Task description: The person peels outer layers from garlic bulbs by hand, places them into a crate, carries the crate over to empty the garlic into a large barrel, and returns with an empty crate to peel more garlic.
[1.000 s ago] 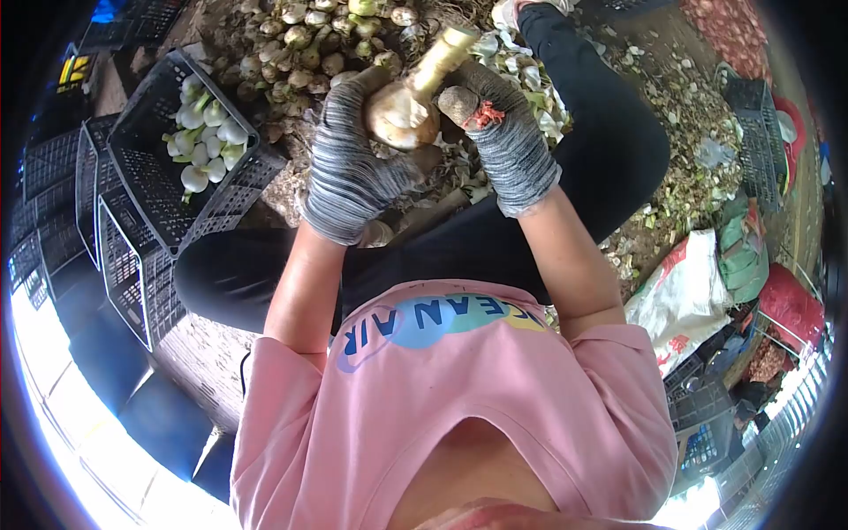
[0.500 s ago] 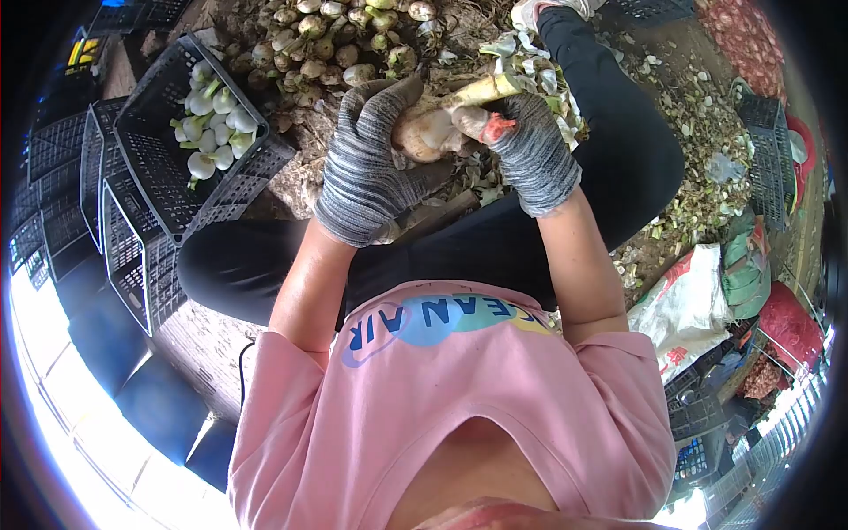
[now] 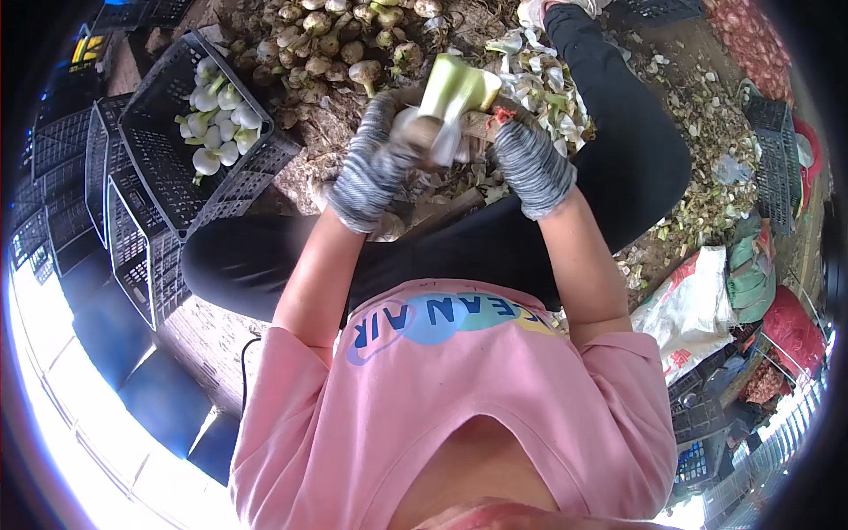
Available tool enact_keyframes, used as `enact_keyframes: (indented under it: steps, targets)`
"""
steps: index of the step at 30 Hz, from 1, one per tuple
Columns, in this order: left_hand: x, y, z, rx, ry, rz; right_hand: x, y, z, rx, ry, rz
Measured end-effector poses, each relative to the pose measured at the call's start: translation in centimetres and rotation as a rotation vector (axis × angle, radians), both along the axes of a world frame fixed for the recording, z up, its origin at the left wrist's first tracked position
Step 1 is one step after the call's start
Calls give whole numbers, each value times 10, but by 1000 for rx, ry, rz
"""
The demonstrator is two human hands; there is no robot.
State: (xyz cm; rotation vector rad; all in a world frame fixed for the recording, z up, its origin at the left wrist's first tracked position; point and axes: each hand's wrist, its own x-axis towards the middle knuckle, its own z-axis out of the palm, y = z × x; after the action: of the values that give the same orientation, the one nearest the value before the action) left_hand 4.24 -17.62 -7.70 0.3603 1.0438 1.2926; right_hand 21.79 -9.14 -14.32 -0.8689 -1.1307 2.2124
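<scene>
My left hand (image 3: 367,172), in a grey striped glove with bare fingertips, is wrapped round a blurred bulb whose thick pale green stem (image 3: 459,87) points up and away from me. Across from it, my right hand (image 3: 532,159), gloved alike and with something red on the thumb, closes on the stem's side; a whitish layer of skin (image 3: 449,141) hangs between the hands. Motion blur hides the bulb's outline. Beyond them lies a pile of unpeeled bulbs (image 3: 322,44). Clean white bulbs (image 3: 212,132) fill part of a black crate (image 3: 155,155) on the left.
Stacked black crates (image 3: 71,190) stand at the far left. My crossed legs (image 3: 618,150) frame the work spot. Peelings (image 3: 552,97) litter the ground beyond my right hand. A white sack (image 3: 693,296), a green bag (image 3: 751,274) and a red net sack (image 3: 746,44) are on the right.
The stem has swung from pointing right to pointing up and away from me, and its cut end looks wider. A pale layer now hangs loose. My left hand has turned and closed further round the bulb.
</scene>
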Motion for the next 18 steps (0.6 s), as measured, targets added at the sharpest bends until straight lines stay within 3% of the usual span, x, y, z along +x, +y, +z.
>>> enact_keyframes:
  steps: [1, 2, 3, 4, 6, 8, 9, 11, 14, 15, 17, 18]
  targets:
    - [-5, -4, 4, 113, -121, -72, -1, -4, 3, -56, 64, -25]
    - [-11, -5, 6, 233, -240, -145, -2, -6, 26, -369, 340, -36]
    - [-13, -5, 2, 250, -186, -138, -3, -7, 48, -706, 574, -54]
    - [-14, -5, -1, 267, -132, -130, -5, -8, 40, -383, 417, -47]
    - [-12, -5, 0, 190, 272, -46, -4, -5, 35, -175, 203, -50]
    - [-13, 5, 21, 96, 750, -111, -6, 8, 62, -401, 100, -66]
    - [-10, 9, 35, 63, 813, -122, -5, 10, 63, -405, 130, -60]
    - [-15, 8, 35, 141, 741, -66, -4, 17, 64, -405, 191, -51]
    - [-18, 9, 38, 435, 683, -1, -5, 23, 68, -106, 22, -149]
    - [-20, 9, 39, 509, 712, -62, -6, 25, 68, -8, -34, -179]
    - [-28, 7, 41, 658, 768, -184, 0, 41, 50, 387, 157, -270]
    - [-29, 0, 40, 528, 633, -206, 9, 49, 58, 364, 76, -356]
